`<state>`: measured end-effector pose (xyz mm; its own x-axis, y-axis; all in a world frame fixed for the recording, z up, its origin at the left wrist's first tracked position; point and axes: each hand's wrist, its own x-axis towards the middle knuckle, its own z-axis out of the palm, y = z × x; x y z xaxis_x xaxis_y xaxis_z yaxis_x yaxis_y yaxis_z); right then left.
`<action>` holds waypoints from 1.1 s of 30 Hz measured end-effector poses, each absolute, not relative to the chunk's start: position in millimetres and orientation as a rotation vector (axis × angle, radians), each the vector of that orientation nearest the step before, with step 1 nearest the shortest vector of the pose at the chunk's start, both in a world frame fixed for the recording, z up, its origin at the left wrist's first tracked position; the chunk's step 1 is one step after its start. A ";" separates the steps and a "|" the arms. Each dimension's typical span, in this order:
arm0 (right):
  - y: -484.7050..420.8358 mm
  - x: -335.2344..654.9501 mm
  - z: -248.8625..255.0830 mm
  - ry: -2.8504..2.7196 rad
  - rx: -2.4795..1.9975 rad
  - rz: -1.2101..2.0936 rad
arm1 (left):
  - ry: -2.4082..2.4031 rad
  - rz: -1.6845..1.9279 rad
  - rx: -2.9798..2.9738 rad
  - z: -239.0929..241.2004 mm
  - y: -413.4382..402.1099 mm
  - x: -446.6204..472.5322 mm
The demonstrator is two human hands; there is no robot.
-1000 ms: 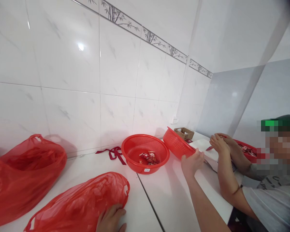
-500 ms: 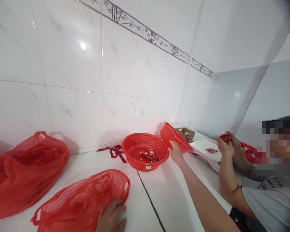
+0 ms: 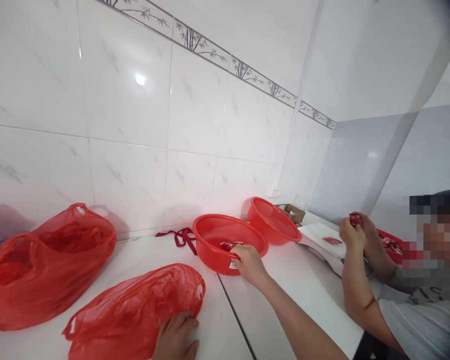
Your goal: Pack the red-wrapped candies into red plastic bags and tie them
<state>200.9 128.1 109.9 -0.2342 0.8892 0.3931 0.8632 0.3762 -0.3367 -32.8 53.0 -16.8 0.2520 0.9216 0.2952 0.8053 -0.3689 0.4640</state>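
Your right hand is out over the white bench at the near basket, a red mesh plastic one. Its fingers are curled over the front rim and closed on it, just by a small white label on the wall. The basket sits flat on the bench, about centre of view, right at the seam between two bench tops, with a few red packets on its bottom. Your left hand is low in the frame, palm down on the front bag, a crumpled red plastic carrier bag lying flat. Those fingers are loosely spread and press on the plastic, not pinching anything. A bigger red bag stands puffed up further left against the tiled wall, apart from the front one. A dark red ribbon lies on the bench just left of the near basket, by the wall. A second red basket sits behind and to the right, its rim right against the near one; can't tell if they touch. A small cardboard box is behind that. At the right a co-worker's hands are up together holding a red packet above a white board, and one more red packet lies on it. A third red basket is partly hidden behind their arm.
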 end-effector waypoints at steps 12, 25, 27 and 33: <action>1.4 227.6 94.8 -2.216 -1.732 0.139 | 1.528 0.763 2.260 -6.4 48.9 -38.3; -61.3 260.9 67.8 -2.137 -1.924 0.050 | 1.318 1.052 2.604 -17.2 38.2 -52.6; -61.4 257.8 66.2 -2.133 -1.911 0.019 | 1.341 1.265 2.692 -21.0 39.3 -58.8; -63.6 246.6 61.6 -2.097 -1.576 -0.287 | 1.765 1.782 2.452 -4.0 42.3 -96.3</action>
